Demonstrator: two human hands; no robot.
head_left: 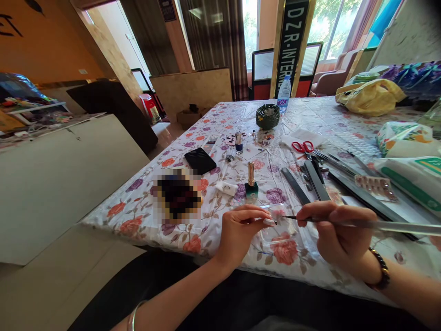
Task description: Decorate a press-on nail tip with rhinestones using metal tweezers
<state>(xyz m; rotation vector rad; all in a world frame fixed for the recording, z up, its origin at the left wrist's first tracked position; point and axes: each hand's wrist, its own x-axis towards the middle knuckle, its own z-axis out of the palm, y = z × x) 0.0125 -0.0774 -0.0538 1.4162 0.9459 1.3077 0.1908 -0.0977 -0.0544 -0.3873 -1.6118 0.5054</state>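
Note:
My left hand (243, 230) is pinched over the front of the table, its thumb and forefinger pressed together. Something small and dark sits at those fingertips, too small to name. My right hand (339, 234) grips a thin brush (386, 225) with a pale, translucent handle. Its dark tip points left, close to the left fingertips; whether they touch I cannot tell. Beneath the fingertips lies a clear plastic case (280, 234) with a pinkish patch. Just beyond the left hand stands a dark green nail polish bottle (251, 186) with a gold cap, beside a crumpled white tissue (226, 188).
Nail files (315, 179), red-handled scissors (303, 147) and a tablet blister pack (377, 187) lie to the right. A blue polish bottle (239, 143), black pouch (200, 160), green basket (268, 116) and water bottle (284, 96) are farther back. A blurred-out item (178, 195) lies left.

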